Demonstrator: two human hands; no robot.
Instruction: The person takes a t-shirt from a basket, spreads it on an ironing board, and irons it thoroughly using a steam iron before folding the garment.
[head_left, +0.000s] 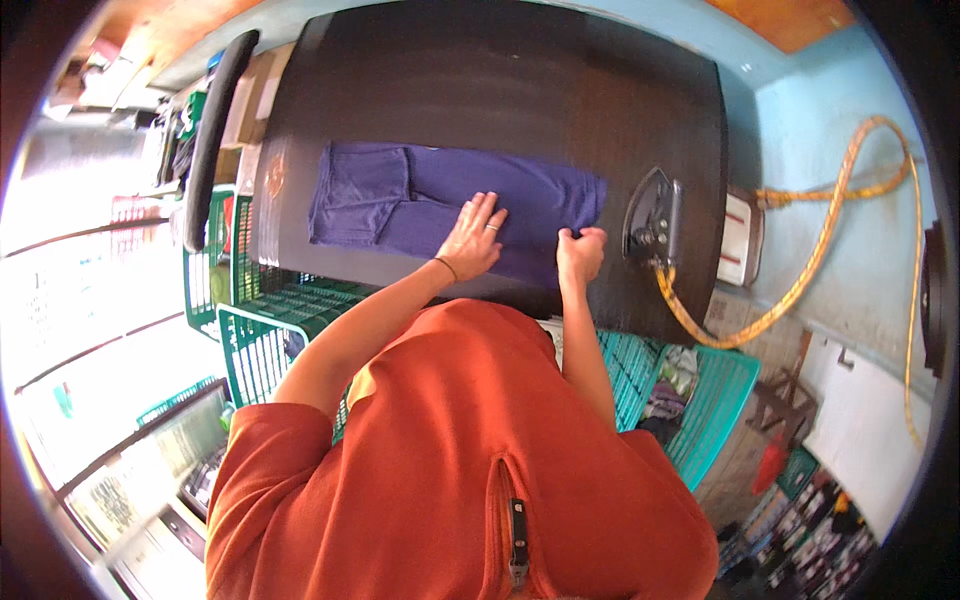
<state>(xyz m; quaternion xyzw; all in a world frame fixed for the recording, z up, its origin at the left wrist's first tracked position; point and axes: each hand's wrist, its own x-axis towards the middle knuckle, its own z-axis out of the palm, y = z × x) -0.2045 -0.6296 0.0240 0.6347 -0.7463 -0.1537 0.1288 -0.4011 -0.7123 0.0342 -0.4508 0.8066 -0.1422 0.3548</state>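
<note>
A dark blue garment (442, 176) lies folded into a long strip on the black-covered ironing table (480, 82). Flat on its middle rests my left hand (474, 236), fingers spread and a ring on one of them. My right hand (582, 253) pinches the garment's near right corner between thumb and curled fingers. At the garment's left end a folded-over section (360, 195) forms a rough square. To the right of my right hand, an iron (654, 221) sits on the table, its handle towards the right and its cord end towards me.
A yellow wrapped hose (814, 277) loops from the iron to the blue wall. Green plastic baskets (262, 352) stand below the table's left side. A turquoise basket (716, 409) with clothes is at lower right. A black padded bar (217, 142) rises at left.
</note>
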